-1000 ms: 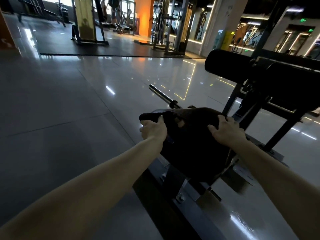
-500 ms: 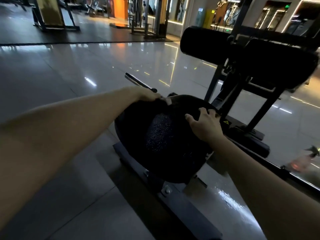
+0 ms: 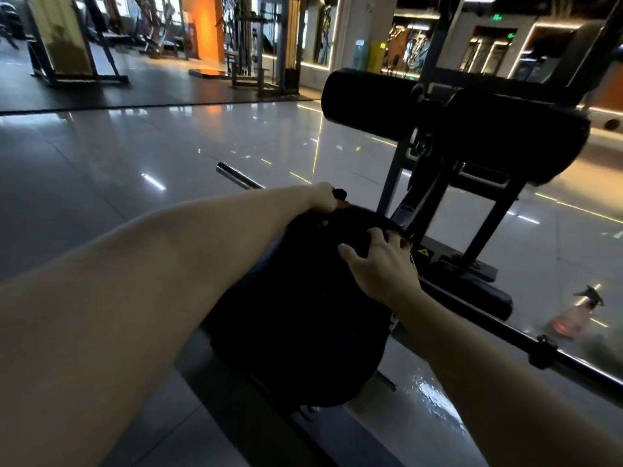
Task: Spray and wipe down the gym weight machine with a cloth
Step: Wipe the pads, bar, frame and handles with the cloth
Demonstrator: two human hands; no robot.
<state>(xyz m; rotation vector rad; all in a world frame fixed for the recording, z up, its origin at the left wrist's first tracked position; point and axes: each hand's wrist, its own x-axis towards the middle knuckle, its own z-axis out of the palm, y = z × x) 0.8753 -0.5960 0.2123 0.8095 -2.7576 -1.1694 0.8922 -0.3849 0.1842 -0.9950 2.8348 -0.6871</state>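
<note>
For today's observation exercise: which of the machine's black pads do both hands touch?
The low rounded pad nearest the camera; the raised roller pad behind it is untouched.

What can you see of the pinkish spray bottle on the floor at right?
The translucent pinkish plastic-looking spray bottle has a dark trigger head. It stands alone on the glossy grey floor tiles at far right, beyond the machine's dark metal bar; only the floor touches it. Blur hides its fill level.
</note>
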